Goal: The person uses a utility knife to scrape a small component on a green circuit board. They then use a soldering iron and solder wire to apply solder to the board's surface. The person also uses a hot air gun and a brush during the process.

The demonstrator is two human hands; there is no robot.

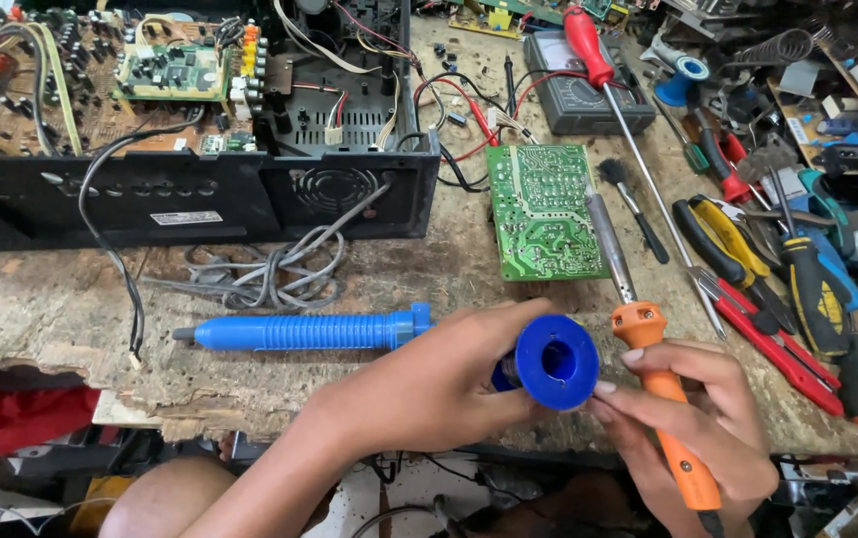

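Observation:
My left hand (pixel 439 389) grips a blue spool (pixel 556 361) at the table's front edge, its round hollow end turned toward me. My right hand (pixel 713 423) holds an orange-handled soldering iron (pixel 663 399); its metal shaft points away, along the right edge of a green circuit board (pixel 541 211). The fingertips of my right hand touch the rim of the spool. A blue desoldering pump (pixel 299 331) lies flat on the table just left of my left hand.
An open black amplifier chassis (pixel 200 194) with boards and wires fills the back left, with a coiled grey cable (pixel 270 279) in front. A multimeter (pixel 573 100), red-handled screwdriver (pixel 588 45), small brush (pixel 633 209), pliers (pixel 723 244) and several other tools crowd the right side.

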